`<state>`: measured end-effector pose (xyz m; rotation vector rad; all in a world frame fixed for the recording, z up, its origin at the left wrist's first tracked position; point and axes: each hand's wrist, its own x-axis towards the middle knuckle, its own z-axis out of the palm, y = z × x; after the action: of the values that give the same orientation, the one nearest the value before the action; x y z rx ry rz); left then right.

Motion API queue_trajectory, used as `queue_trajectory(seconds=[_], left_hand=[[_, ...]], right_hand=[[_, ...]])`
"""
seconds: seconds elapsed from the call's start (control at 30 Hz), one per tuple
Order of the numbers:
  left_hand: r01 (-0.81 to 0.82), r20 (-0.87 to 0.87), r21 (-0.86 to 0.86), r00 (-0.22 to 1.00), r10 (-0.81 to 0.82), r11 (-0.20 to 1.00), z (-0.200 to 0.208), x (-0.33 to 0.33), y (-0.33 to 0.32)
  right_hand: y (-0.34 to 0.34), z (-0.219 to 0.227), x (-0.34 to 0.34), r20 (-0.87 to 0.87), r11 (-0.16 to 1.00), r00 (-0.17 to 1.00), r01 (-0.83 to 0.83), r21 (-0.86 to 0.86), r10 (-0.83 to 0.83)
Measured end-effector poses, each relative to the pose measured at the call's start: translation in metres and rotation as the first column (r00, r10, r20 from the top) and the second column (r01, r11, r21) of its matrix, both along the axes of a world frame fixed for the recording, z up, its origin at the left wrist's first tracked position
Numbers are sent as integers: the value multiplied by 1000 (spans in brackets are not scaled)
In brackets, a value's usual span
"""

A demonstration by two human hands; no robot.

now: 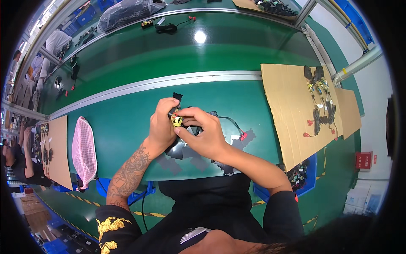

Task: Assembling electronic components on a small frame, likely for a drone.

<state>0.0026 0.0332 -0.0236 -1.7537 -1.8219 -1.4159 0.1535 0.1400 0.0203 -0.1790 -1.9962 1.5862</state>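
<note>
Both hands meet over the green workbench (122, 106), close in front of my body. A small circuit board with a yellow component (177, 120) is pinched between my left hand (161, 122) and my right hand (205, 133). My left fingers wrap round its left side; my right thumb and forefinger press on it from the right. A black cable with a red connector (243, 136) trails out to the right. Beneath and around the hands lie several dark, notched flat sheets (198, 161). One black notched piece (177, 97) shows just past my left fingertips.
At the right, a cardboard sheet (281, 114) bears several boards with cables. A pink mesh-covered object (84, 148) stands at the left, beside another cardboard sheet (59, 148). Blue bins (311, 178) sit below the bench edge. Beyond a metal rail runs a green conveyor (211, 46); other people are at the far left.
</note>
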Motion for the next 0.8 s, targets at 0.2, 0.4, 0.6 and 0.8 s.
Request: queue_trajectory(seconds=[0.2, 0.4, 0.6, 0.8], left_hand=[[-9, 24, 9, 1000, 9, 1000, 3, 3, 2], [21, 85, 76, 996, -28, 997, 3, 7, 2], [22, 93, 87, 995, -30, 996, 3, 8, 3], [35, 98, 85, 994, -43, 996, 3, 7, 4]], right_hand=[[0, 0, 1, -56, 1000, 998, 10, 17, -9], [-2, 0, 2, -87, 999, 996, 16, 37, -13], [1, 3, 5, -77, 994, 997, 0, 107, 8], [3, -1, 5, -81, 992, 996, -31, 124, 41]])
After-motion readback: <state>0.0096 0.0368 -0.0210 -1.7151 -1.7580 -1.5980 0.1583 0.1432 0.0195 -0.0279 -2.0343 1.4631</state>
